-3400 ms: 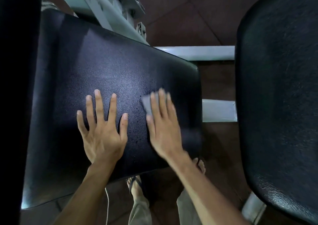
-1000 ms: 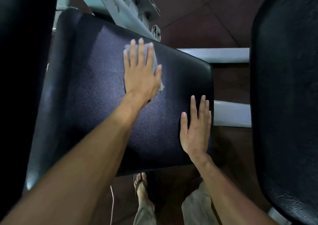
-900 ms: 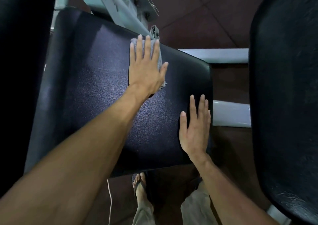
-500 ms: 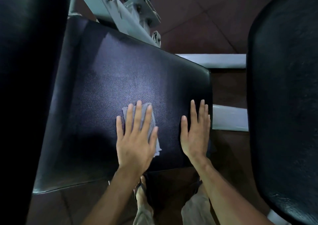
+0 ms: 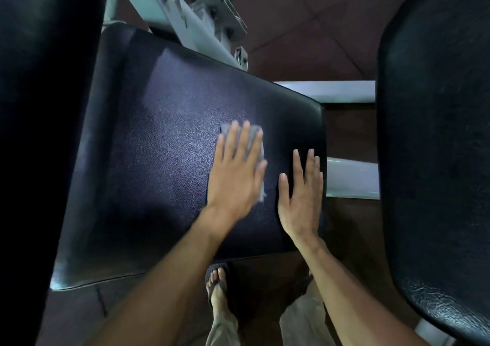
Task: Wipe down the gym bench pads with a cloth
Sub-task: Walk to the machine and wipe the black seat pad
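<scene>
- Bench pad [image 5: 169,160], black and bumpy, fills the middle of the head view and tilts up toward the far left.
- A small grey cloth [image 5: 256,144] lies flat on the pad, toward its right side.
- The left hand [image 5: 236,176] lies flat on top of the cloth with fingers spread, pressing it onto the pad. The cloth peeks out past the fingertips and along the right edge of the hand. This hand looks a bit blurry.
- The right hand [image 5: 301,200] rests flat and open on the pad just beside the left hand, near the pad's right edge, holding nothing.
- Another black pad [image 5: 437,160] stands to the right, apart from the first.
- A pale metal frame [image 5: 185,19] shows behind the pad.
- A foot in a sandal [image 5: 218,290] stands on the dark floor [image 5: 318,22] below.
</scene>
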Available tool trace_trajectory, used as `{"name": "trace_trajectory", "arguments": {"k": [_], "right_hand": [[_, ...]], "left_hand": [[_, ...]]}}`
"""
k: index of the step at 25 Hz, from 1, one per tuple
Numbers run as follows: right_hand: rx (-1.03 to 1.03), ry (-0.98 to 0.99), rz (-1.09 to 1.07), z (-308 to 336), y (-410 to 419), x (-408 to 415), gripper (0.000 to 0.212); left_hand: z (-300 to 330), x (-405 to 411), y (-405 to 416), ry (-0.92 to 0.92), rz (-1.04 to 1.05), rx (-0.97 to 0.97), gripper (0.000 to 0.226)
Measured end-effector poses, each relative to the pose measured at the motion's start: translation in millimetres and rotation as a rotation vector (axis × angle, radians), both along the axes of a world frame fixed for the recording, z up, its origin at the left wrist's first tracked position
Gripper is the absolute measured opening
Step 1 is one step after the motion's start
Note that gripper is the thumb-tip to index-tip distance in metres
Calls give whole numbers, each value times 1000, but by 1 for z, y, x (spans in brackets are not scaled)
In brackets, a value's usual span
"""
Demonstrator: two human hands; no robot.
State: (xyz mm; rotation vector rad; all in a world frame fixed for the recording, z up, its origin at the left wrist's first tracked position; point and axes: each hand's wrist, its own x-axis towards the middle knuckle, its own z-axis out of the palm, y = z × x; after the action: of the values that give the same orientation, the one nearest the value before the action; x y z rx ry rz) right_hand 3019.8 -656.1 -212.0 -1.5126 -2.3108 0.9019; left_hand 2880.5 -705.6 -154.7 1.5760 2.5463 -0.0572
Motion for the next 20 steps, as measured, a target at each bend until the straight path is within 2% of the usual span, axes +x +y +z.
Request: {"name": "trace_trajectory", "arguments": {"k": [4, 6, 8, 11, 14, 17, 20], "right_hand": [[-189, 252, 13, 6, 2, 18, 56], [-204, 318, 0, 21, -12, 25, 56], [-157, 332, 35, 37, -36, 15, 57], [-121, 168, 114, 44, -71, -24, 63], [-15, -30, 82, 36, -86, -39, 65], [1, -112, 113, 28, -87, -9, 67], [-86, -122, -47, 21, -54, 8, 69]], "left_hand": [[-1, 58, -55, -29, -75, -39, 58], [7, 45, -57, -62, -44, 16, 57], [23, 9, -51, -23, 80, 86, 57], [32, -40, -48, 20, 219, 62, 58], [22, -39, -49, 112, 210, -15, 61], [21, -37, -48, 126, 222, -19, 62], [19, -39, -46, 128, 236, 4, 63]]}}
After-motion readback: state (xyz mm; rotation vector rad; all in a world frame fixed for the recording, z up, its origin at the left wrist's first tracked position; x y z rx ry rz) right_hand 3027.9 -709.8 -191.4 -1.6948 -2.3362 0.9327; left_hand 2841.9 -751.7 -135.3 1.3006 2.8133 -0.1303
